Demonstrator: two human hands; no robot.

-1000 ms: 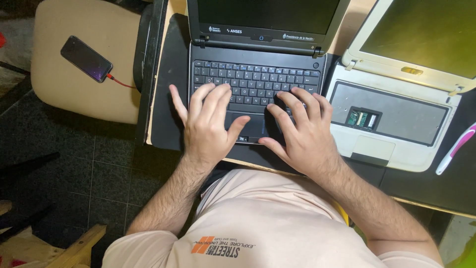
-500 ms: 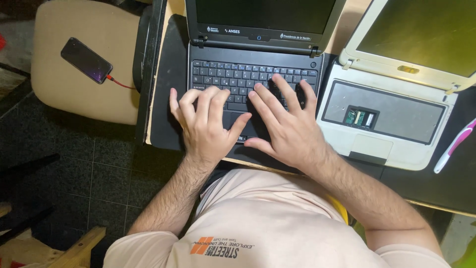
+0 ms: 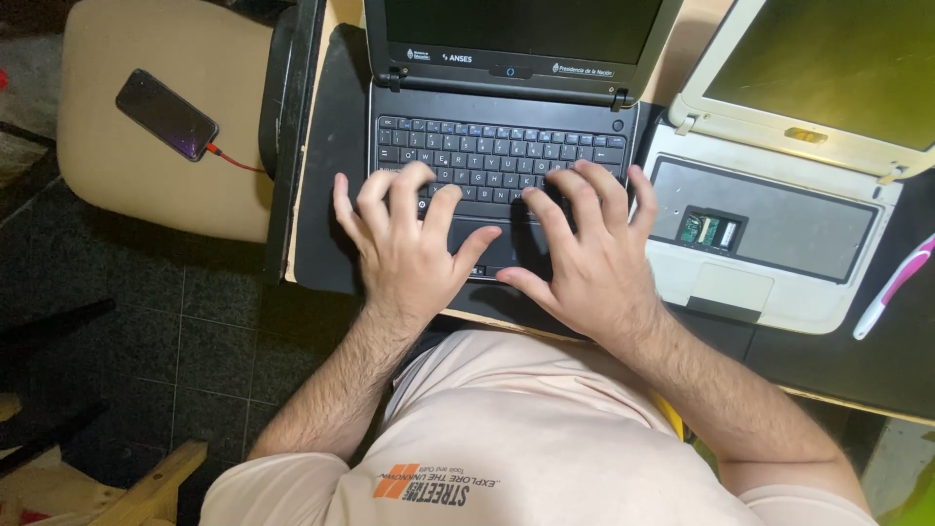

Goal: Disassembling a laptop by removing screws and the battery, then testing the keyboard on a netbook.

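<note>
A small black laptop (image 3: pixel 506 117) stands open on a dark mat, its screen dark. My left hand (image 3: pixel 404 244) lies flat on the left of its keyboard and palm rest, fingers spread over the keys. My right hand (image 3: pixel 584 258) rests on the right half of the keyboard, fingers apart, thumb near the touchpad. Neither hand holds anything.
A white laptop (image 3: pixel 769 224) with its keyboard removed sits open to the right. A pink and white tool (image 3: pixel 891 287) lies at the far right. A phone (image 3: pixel 166 115) with a red cable lies on a beige chair (image 3: pixel 127 185) at the left. A dark tiled floor is below.
Both hands have slid up from the palm rest onto the keys, and my right hand has shifted left and then spread out again.
</note>
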